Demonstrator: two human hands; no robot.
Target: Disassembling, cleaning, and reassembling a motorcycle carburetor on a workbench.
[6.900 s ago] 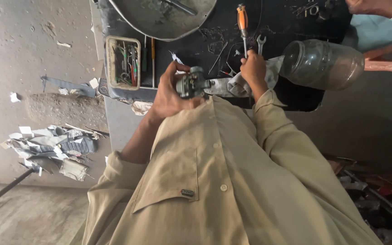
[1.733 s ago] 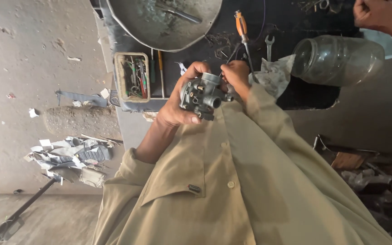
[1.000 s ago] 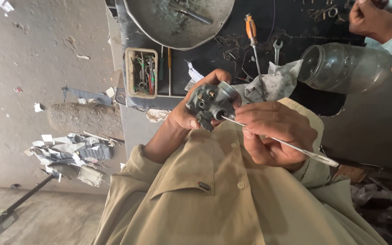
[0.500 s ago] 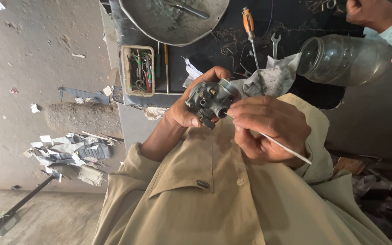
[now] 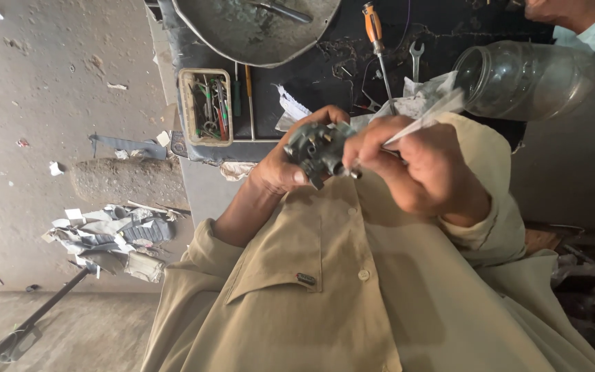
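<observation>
A small dark grey metal carburettor body (image 5: 319,146), grimy and studded with ports and screws, sits clasped in the left hand (image 5: 285,165) above the chest. A thin, pale metal rod (image 5: 421,122) runs from its right side toward two o'clock, pinched in the right hand (image 5: 414,165).
</observation>
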